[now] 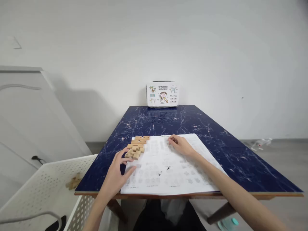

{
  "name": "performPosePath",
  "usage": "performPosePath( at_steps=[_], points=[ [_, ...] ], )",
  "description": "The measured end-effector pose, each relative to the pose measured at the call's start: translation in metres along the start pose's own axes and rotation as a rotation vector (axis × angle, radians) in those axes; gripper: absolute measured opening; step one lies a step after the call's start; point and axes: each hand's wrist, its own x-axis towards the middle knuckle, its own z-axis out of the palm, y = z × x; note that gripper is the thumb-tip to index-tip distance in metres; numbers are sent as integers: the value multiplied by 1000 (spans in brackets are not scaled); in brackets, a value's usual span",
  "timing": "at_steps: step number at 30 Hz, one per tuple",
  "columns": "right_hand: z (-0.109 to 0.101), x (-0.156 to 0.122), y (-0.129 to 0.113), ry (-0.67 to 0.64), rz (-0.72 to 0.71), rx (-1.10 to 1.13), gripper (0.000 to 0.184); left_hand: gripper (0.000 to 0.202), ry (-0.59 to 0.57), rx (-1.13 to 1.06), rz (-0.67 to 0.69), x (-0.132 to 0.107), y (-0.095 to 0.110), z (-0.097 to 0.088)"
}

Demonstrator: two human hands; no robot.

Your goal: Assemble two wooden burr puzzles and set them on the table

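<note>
Beside my left hand (117, 170) is a lumpy cluster of interlocked wooden puzzle pieces (135, 153) at the paper's left edge. Thumb and fingers are spread around its near left side, and the fingertips seem to touch it. Just beyond the cluster, several notched wooden bars (139, 141) lie stacked in rows, away from me. On the upper middle of the printed instruction sheet (154, 187) rests my right hand (180, 144), its fingers curled and pressed together. Whatever they may hold is hidden. The sheet shows faint rows of diagrams.
The dark blue marbled table (204, 125) carries a white printed case (163, 94) against the wall. Left of the table stands a white perforated basket (40, 192) with wooden pieces (74, 181) inside. A clear plastic bottle (261, 143) lies on the floor at right.
</note>
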Motion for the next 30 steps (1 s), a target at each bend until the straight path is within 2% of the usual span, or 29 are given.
performPosePath(
  at_steps=[9, 13, 20, 23, 25, 27, 30],
  points=[
    [1, -1, 1, 21, -15, -26, 21, 48, 134, -77, -72, -1, -4, -1],
    [2, -2, 1, 26, -17, -41, 21, 42, 152, -45, -81, 0, -8, 0],
    [2, -3, 1, 20, -22, -31, 22, 28, 259, 12, -61, 0, -14, 0],
    [2, -3, 0, 15, -19, -27, 22, 26, 208, 104, 17, 12, -12, -8],
    [2, -3, 0, 14, -19, -34, 21, 26, 141, 186, 84, 31, -11, -16],
    [2, -2, 0, 16, -19, -37, 21, 25, 51, 271, 154, 57, -11, -22],
    [3, -2, 0, 17, -16, -30, 21, 25, -168, 381, 313, 100, -13, -25]
  ],
)
